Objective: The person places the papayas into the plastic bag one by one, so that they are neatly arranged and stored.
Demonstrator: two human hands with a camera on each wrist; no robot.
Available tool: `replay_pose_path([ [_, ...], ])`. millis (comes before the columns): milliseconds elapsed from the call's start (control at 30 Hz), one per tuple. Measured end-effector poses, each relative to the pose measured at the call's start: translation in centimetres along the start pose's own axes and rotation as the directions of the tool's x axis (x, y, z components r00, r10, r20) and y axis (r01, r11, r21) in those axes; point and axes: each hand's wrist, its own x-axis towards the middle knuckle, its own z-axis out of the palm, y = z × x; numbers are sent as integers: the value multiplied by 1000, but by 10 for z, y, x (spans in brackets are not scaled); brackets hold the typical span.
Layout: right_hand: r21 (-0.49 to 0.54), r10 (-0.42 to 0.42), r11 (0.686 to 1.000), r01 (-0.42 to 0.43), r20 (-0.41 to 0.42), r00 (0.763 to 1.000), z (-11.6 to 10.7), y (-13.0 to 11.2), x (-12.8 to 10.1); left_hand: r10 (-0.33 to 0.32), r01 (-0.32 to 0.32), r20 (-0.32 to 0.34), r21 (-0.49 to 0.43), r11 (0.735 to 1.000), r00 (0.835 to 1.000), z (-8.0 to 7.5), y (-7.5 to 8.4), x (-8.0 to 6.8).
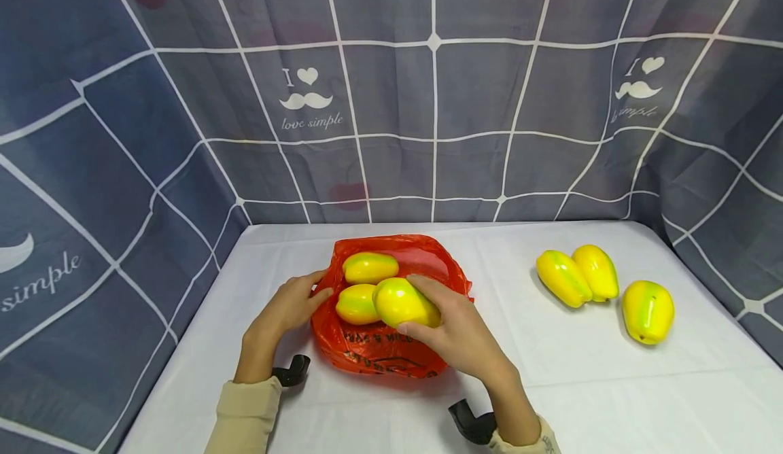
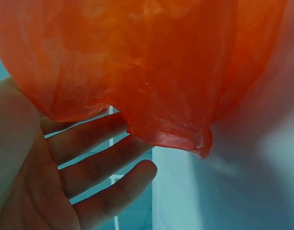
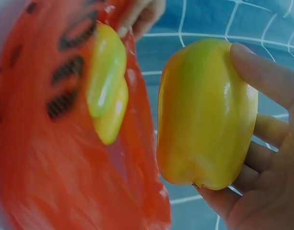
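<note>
Right hand [image 1: 460, 335]: fingers [image 3: 264, 74] curled round one yellow-green bell pepper [image 1: 404, 302], held at the mouth of an orange plastic bag [image 1: 379, 352]; thumb below the fruit, the other fingers over its top. Left hand [image 1: 287, 306]: fingers [image 2: 96, 136] nearly straight and spread, fingertips resting against the bag's left rim, with no pinch or grip visible; the left wrist view shows the thin film lying over them. Bag contents: two more yellow-green peppers, one [image 1: 370, 267] beyond the right fingers toward the back, one [image 1: 356, 304] just left of the held pepper and touching it. Bag bears dark printed lettering on its near face and lies on a white bench [image 1: 550, 386]. Loose stock, well to the right of the right fingers: three yellow peppers, two [image 1: 563, 277] [image 1: 597, 270] touching side by side, a third [image 1: 647, 310] just beside them. Backdrop: grey-blue grid-patterned cloth [image 1: 391, 94] printed "love simple".
</note>
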Motion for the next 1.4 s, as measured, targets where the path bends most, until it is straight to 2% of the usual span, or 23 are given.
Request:
replay_pose_path([
  [500,-77,-4,997,11,86,996,43,4,2,-4,4,-5,-6,1000,1000,0,0,-2],
  [733,-59,78,996,-71,122,989,60,5,3,10,-10,-15,-9,1000,1000,-1,1,-4],
  [867,-47,107,994,-102,120,987,65,7,3,25,-25,-18,-2,1000,1000,-2,1,-3],
  [1133,-85,53,995,-42,127,991,69,10,2,32,-32,-21,9,999,999,-1,1,-2],
  [1400,-105,84,992,-69,143,986,73,11,1,35,-35,-22,9,999,999,-2,0,-3],
])
